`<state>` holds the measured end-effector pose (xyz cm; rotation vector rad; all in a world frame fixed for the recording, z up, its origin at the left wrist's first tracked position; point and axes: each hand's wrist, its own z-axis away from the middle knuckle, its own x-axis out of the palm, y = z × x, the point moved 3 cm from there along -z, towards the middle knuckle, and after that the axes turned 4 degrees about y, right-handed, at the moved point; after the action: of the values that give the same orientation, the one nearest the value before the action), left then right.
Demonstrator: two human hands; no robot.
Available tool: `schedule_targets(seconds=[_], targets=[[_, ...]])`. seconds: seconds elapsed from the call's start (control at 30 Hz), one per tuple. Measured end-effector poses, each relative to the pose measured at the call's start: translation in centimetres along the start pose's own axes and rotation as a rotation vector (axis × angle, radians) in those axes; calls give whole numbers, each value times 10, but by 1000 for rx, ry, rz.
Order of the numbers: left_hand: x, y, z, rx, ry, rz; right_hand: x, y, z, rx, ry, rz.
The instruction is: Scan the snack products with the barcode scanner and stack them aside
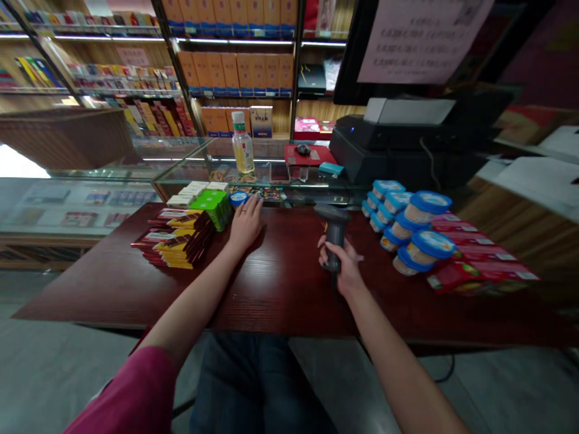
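My right hand (344,262) is wrapped round the handle of a dark grey barcode scanner (335,232), held upright above the dark red-brown table (289,289). My left hand (246,224) reaches to the table's far edge with its fingers stretched out. By its fingertips sits a small tub with a blue lid (238,198); whether they touch it I cannot tell. Left of that hand stand green packs (216,208), and nearer me a stack of brown-and-yellow chocolate packs (176,238). On the right are stacked blue-lidded tubs (414,232).
Red boxes (484,253) line the table's right side, and white boxes (194,191) stand at the far left. Beyond is a glass counter (181,161) bearing a drink bottle (243,144) and a phone (279,173). A black printer and monitor (348,66) rise at the right.
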<state>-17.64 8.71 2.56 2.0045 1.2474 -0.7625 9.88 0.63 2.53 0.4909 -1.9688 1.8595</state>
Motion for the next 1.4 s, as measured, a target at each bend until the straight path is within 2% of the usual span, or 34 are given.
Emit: schedule_targets(seconds=[0.1, 0.2, 0.4, 0.53, 0.6, 0.7, 0.8, 0.9, 1.03, 1.1, 1.2, 1.3, 1.4], targets=[[4, 50, 9, 182, -67, 79, -29, -21, 27, -50, 73, -9], [17, 114, 16, 325, -106, 155, -62, -44, 63, -97, 173, -32], [41, 255, 15, 464, -92, 423, -127, -84, 122, -236, 387, 0], [53, 325, 4, 393, -83, 546, -161, -93, 142, -250, 484, 7], [61, 345, -4, 288, -44, 602, -171, -94, 148, -250, 500, 8], [76, 358, -10, 120, 3, 727, -178, -93, 150, -249, 500, 19], [90, 363, -10, 6, 4, 866, -177, -90, 145, -249, 485, 17], [98, 364, -7, -44, 16, 965, -172, -88, 138, -258, 479, 5], [99, 343, -9, -143, 42, 1155, -162, -89, 132, -279, 475, 3], [98, 317, -11, -220, -10, 1334, -156, -89, 129, -260, 453, 9], [93, 259, -11, -396, -156, 1567, -142, -86, 118, -177, 371, 0], [82, 188, -6, -602, -243, 1641, -116, -75, 95, -41, 208, -19], [66, 122, 0, -736, -223, 1668, -78, -56, 60, 93, 29, -45]])
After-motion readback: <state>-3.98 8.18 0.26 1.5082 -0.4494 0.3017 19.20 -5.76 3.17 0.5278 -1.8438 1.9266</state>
